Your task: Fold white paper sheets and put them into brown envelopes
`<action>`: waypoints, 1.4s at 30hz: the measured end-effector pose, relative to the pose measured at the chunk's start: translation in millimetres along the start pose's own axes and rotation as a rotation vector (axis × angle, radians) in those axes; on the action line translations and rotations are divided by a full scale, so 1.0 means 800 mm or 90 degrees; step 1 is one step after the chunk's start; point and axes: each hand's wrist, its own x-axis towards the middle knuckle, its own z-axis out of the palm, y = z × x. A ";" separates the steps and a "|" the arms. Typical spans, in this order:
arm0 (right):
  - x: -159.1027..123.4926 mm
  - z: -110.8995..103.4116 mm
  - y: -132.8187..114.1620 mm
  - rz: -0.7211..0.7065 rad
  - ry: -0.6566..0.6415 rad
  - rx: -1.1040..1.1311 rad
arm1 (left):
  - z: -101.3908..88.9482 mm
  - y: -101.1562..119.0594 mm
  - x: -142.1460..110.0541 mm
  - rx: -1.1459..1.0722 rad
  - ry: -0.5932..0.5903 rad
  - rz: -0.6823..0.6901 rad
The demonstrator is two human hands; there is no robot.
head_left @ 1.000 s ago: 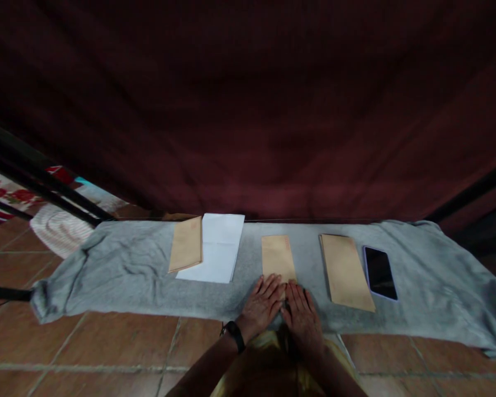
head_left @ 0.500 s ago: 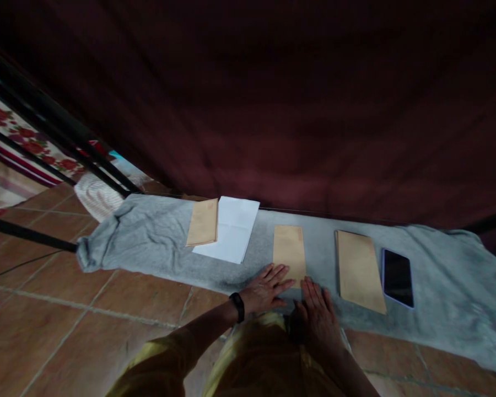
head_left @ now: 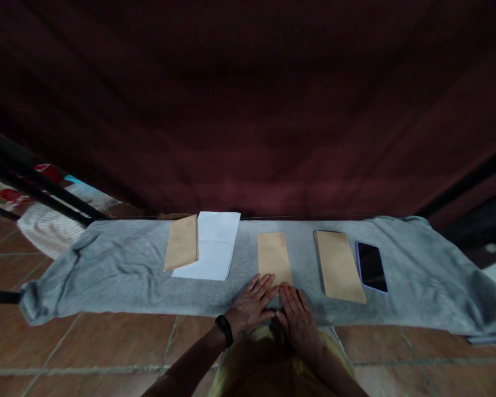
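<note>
A brown paper envelope (head_left: 274, 253) with small red print in its top right corner lies flat in front of me on a grey cloth (head_left: 128, 275). My left hand (head_left: 251, 304) rests on its lower left part, fingers spread, a black band on the wrist. Along the lower right edge of the envelope lies my right hand (head_left: 300, 320), flat with fingers stretched out. The two thumbs come close together below it. To the right is a stack of brown envelopes (head_left: 341, 267). On the left, more brown envelopes (head_left: 182, 242) overlap white paper sheets (head_left: 215, 245).
A phone (head_left: 371, 266) with a purple edge lies right of the stack. Behind the cloth hangs a dark red curtain (head_left: 264, 138). Black metal bars (head_left: 45, 182) stand at the left, near a striped white cloth (head_left: 52, 226). Tiled floor (head_left: 107, 353) lies below.
The view has turned to the right and levelled, so things sit farther left. My right hand has come inward against the envelope's bottom edge, closer to the left hand.
</note>
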 end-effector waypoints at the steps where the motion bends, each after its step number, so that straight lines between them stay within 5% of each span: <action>1: -0.002 -0.002 0.001 0.004 -0.005 -0.007 | 0.000 -0.001 -0.002 0.004 -0.003 0.005; 15: -0.022 -0.019 0.020 0.042 -0.038 -0.022 | 0.008 -0.010 -0.039 0.041 0.051 -0.054; 23: -0.025 -0.010 0.019 0.039 -0.021 -0.015 | 0.026 0.020 0.061 -0.024 0.099 -0.123; 28: -0.023 -0.014 0.017 0.036 -0.034 -0.028 | 0.044 0.011 0.125 -0.033 0.137 -0.182; 35: -0.022 -0.012 0.015 0.031 -0.007 -0.018 | 0.050 -0.023 0.162 -0.026 0.193 -0.235; 42: -0.019 -0.013 0.013 0.047 -0.005 -0.028 | 0.048 -0.029 0.175 0.020 0.189 -0.241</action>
